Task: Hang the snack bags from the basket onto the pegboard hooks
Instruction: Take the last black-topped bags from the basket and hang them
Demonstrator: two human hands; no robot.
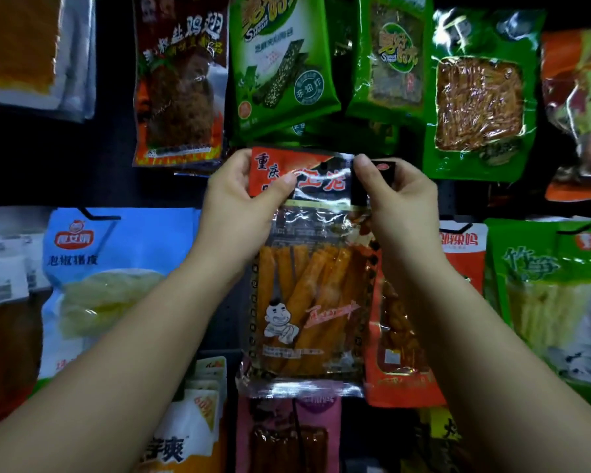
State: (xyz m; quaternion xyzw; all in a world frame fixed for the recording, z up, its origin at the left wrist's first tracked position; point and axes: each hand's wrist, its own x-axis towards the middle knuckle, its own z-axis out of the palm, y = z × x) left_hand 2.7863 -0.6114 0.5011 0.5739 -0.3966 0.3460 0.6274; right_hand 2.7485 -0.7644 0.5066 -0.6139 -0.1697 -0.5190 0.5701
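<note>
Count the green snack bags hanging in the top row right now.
3: one upper centre, one just right of it, one with a clear window further right. More seem tucked behind the first two.

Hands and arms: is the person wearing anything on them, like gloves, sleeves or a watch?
No. The left hand and right hand have no gloves, and no rings show on the fingers. Both forearms are bare as far down as the picture shows, with no sleeve, watch or bracelet on either wrist. The fingernails look short and unpainted.
</note>
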